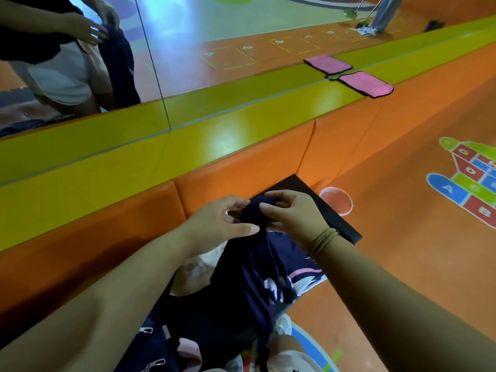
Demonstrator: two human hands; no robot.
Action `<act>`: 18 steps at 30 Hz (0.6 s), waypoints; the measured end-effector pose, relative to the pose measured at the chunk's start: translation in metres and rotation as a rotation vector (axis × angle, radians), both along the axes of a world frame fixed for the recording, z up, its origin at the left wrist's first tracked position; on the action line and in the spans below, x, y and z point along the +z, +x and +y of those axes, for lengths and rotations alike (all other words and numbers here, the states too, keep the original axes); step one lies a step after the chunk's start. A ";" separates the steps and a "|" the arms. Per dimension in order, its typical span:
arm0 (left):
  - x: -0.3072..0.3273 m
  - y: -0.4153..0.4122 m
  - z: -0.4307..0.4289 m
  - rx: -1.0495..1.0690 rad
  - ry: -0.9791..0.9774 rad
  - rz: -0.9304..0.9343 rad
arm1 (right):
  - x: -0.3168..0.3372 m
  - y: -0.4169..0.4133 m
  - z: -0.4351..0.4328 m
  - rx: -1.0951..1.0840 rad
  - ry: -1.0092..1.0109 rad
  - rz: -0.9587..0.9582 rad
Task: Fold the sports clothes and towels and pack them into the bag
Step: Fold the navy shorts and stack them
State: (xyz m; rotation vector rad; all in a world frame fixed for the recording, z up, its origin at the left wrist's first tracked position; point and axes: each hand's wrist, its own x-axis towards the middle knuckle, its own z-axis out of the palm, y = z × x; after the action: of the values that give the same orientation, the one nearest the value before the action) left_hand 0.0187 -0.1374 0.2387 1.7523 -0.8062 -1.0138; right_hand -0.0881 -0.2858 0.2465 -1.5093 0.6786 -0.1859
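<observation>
A dark navy sports garment [249,285] with pink and white markings hangs bunched in front of me. My left hand [220,224] and my right hand [292,213] both pinch its gathered top edge, close together. Below it lies a heap of other navy and pink clothes [158,345] with something white [198,267] behind. A flat black item [332,218] rests on the orange floor just beyond my right hand; whether it is the bag I cannot tell. A folded pink towel [366,84] with black trim lies on the yellow ledge at the far right.
An orange padded step [112,224] topped by a yellow ledge [188,140] runs along a wall mirror [134,49], which doubles the towel and reflects me. Painted hopscotch [467,181] marks the orange floor at right. In the mirror another person's legs [386,12] stand by a mop.
</observation>
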 end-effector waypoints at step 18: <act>-0.004 0.002 -0.023 0.107 -0.010 -0.517 | 0.048 0.010 -0.015 0.252 -1.308 0.265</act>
State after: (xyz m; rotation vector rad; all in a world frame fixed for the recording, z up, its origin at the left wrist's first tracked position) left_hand 0.0205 -0.1608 0.2348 2.0559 -1.0150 -0.4830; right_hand -0.0780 -0.3010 0.2944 -2.8948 0.5616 -0.2565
